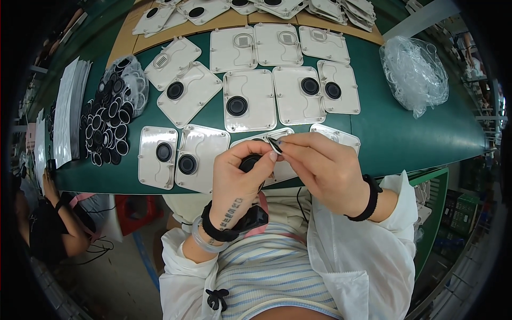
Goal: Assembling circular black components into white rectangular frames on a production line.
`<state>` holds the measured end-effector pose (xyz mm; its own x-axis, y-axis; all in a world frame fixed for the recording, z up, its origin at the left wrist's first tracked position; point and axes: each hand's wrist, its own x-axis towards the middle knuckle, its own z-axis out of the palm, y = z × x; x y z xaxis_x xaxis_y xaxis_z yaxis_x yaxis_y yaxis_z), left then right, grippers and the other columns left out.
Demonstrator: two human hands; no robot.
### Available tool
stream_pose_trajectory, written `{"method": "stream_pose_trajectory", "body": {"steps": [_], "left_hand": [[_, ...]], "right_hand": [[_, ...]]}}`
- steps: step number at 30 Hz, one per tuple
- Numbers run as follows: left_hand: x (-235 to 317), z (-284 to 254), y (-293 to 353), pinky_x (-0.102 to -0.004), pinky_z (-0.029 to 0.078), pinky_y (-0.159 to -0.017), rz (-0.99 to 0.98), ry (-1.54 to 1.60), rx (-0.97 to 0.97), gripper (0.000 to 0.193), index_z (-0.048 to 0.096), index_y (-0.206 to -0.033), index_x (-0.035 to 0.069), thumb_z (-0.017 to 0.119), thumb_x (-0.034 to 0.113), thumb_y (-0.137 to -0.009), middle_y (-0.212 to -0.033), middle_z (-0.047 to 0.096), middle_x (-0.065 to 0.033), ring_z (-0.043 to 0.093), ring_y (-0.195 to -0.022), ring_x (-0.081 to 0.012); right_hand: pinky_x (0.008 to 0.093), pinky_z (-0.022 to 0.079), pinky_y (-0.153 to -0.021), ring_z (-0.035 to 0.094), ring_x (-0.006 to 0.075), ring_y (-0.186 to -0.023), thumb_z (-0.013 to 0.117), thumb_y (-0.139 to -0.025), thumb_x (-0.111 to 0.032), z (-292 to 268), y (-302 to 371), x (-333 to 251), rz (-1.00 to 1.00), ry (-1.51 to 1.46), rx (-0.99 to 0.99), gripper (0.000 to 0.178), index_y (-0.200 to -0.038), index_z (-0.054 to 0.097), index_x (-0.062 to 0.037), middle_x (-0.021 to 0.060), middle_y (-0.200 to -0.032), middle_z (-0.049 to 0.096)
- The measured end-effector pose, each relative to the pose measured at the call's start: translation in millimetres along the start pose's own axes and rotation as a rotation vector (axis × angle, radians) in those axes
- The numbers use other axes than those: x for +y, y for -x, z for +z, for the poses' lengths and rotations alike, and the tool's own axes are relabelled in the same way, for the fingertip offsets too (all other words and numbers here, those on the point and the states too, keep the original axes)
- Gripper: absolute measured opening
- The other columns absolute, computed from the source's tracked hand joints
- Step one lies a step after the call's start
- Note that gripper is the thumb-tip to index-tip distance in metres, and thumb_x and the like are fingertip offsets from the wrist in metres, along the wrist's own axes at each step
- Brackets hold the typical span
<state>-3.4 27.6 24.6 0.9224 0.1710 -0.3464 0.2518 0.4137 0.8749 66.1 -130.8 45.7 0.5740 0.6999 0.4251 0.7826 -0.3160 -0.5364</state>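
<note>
Small black-and-white piece (275, 146): mostly hidden in the grip of left hand (230, 178) and right hand (336, 165); exact shape unclear
Middle panel (283, 172): largely covered by the left hand
Corner panel (348, 140): lower part behind the right hand
Upper panels (207, 9): cut off by the top edge
Co-worker (45, 232): partly lost in the dark left rim
Crates (457, 213): contents too small to tell

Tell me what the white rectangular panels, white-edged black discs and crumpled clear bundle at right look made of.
White rectangular panels: probably glossy plastic, from their bright sheen.
White-edged black discs: perhaps rubber or foam; matte faces leave it open.
Crumpled clear bundle: likely thin, shiny plastic film, transparent and wrinkled.
</note>
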Motion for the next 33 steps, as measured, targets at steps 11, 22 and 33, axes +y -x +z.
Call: {"method": "stream_pose_trajectory", "body": {"steps": [11,22,33], "left_hand": [[-13,1,1,-0.0200,0.044,-0.058,0.595,-0.498,0.077,0.007,0.063,-0.090,-0.002,0.064,0.002,-0.084,-0.079,0.063,-0.0021,0.054,-0.066,-0.0047],[-11,1,5,-0.0229,0.045,-0.059,0.315,-0.296,0.105,0.009,0.063,-0.089,-0.001,0.065,-0.001,-0.081,-0.079,0.063,-0.0081,0.058,-0.065,-0.0147],[-12,-7,6,-0.0204,0.043,-0.060,0.272,-0.270,0.062,0.008,0.062,-0.089,-0.001,0.065,0.002,-0.082,-0.077,0.062,-0.0024,0.053,-0.067,-0.0062]], "right_hand": [[0.0244,0.049,-0.052,0.061,0.0157,-0.063,0.069,-0.076,0.002,3,-1,3,0.004,-0.037,0.065,0.018,-0.094,0.066,0.0015,0.0109,-0.097,0.066],[0.0192,0.030,-0.047,0.033,0.0036,-0.053,0.072,-0.074,0.004,-4,-10,3,0.259,-0.278,-0.008,0.017,-0.087,0.064,-0.0031,0.0022,-0.091,0.060],[0.0186,0.037,-0.059,0.044,0.0040,-0.066,0.070,-0.075,0.006,-11,-17,19,0.549,-0.506,-0.042,0.027,-0.098,0.059,-0.0030,0.0007,-0.094,0.059]]}}
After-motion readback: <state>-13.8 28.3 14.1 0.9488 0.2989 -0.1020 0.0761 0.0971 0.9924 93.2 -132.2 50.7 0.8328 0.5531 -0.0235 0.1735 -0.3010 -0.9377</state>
